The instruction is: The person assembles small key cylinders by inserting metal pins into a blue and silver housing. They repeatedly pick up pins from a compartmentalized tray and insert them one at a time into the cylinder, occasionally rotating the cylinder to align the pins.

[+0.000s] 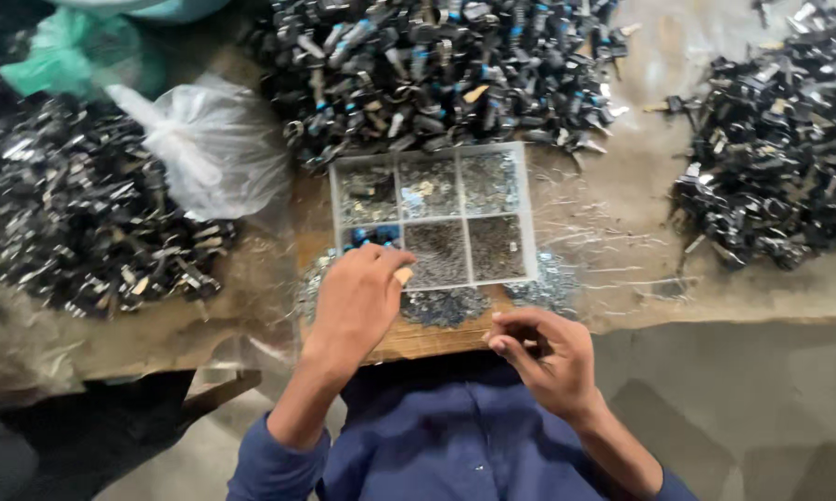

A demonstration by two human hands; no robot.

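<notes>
Heaps of dark metal parts [84, 223] lie left of the clear tray [433, 215]. Left hand [357, 297] reaches the tray's near-left compartment, fingers curled together over blue pieces [373, 234]. Right hand [543, 357], below the tray, pinches something too small to tell.

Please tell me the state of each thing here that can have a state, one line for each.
Compartment tray: lidless, its sections filled with small parts.
Clear plastic bag: knotted shut, lying on the table.
Left hand: reaching into the tray's near left section.
Right hand: fingers pinched together, at the table edge.
</notes>
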